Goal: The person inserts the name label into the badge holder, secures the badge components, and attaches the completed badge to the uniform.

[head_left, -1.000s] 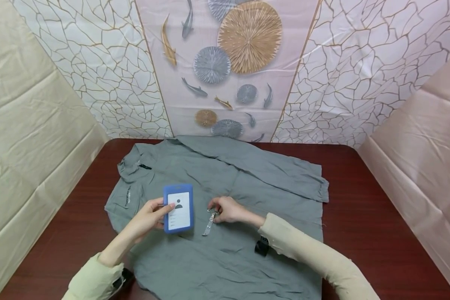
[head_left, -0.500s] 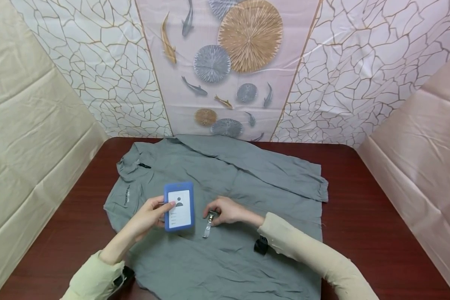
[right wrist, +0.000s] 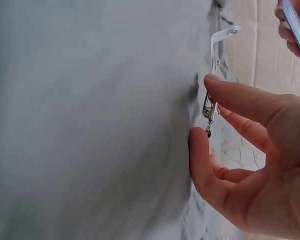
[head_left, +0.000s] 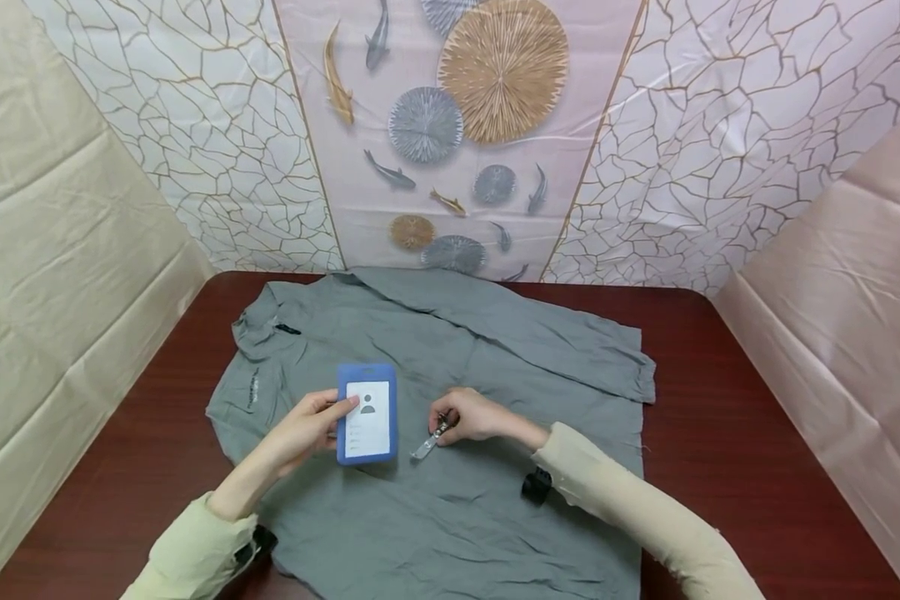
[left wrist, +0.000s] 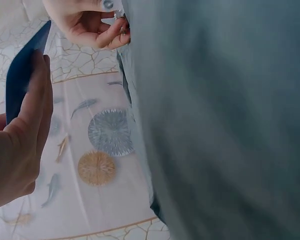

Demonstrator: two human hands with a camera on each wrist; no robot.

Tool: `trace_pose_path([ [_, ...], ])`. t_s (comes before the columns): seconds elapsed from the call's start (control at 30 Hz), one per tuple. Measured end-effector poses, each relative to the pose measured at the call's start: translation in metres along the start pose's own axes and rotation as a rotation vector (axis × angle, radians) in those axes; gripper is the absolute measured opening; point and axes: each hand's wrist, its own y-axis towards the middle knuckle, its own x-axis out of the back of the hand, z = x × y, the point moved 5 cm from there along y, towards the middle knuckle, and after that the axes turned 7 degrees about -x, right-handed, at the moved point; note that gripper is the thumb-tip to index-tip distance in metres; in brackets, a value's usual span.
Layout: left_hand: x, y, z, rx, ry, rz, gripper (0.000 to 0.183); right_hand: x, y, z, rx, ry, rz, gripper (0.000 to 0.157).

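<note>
My left hand (head_left: 303,433) holds a blue badge holder (head_left: 389,417) by its left edge, thumb on the front. A white card with a person icon and lines of print shows in it. To its right, my right hand (head_left: 474,417) pinches a small metal badge clip (right wrist: 209,110) between thumb and fingers. A clear strap (head_left: 424,448) with a snap hangs from the clip toward the badge holder, apart from it. Both hands are over a grey-green jacket (head_left: 457,517) spread flat. In the left wrist view the badge holder (left wrist: 25,75) is seen nearly edge-on.
The jacket covers much of a dark red-brown table (head_left: 720,417), its collar (head_left: 258,329) at the left and a sleeve (head_left: 540,325) along the far side. A patterned backdrop (head_left: 420,208) stands behind, with cream cloth walls (head_left: 67,275) at both sides.
Both hands have shifted slightly to the right, the badge holder with the left one. The clip has turned in my right fingers, so its strap slants more to the lower left.
</note>
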Motion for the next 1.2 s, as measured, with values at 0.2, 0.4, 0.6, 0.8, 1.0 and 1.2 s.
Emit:
trace_pose_path([
  [0.2, -0.007, 0.007, 0.001, 0.027, 0.027, 0.003, 0.044, 0.012, -0.012, -0.011, -0.024, 0.081, -0.001, 0.008],
  [0.4, -0.02, 0.013, 0.001, 0.039, 0.047, 0.054, 0.052, 0.024, -0.023, -0.021, -0.045, 0.154, -0.048, 0.009],
  [0.6, -0.032, 0.023, 0.003, 0.046, 0.052, 0.097, 0.048, 0.038, -0.035, -0.027, -0.065, 0.237, -0.086, 0.011],
  [0.8, -0.046, 0.032, 0.002, 0.033, 0.059, 0.163, 0.031, 0.05, -0.046, -0.03, -0.06, 0.338, -0.088, 0.015],
  [1.0, -0.061, 0.039, 0.0, 0.02, 0.082, 0.219, 0.023, 0.057, -0.055, -0.031, -0.058, 0.402, -0.076, 0.017],
  [1.2, -0.071, 0.044, -0.001, 0.032, 0.096, 0.243, 0.018, 0.062, -0.059, -0.029, -0.062, 0.468, -0.068, 0.029],
])
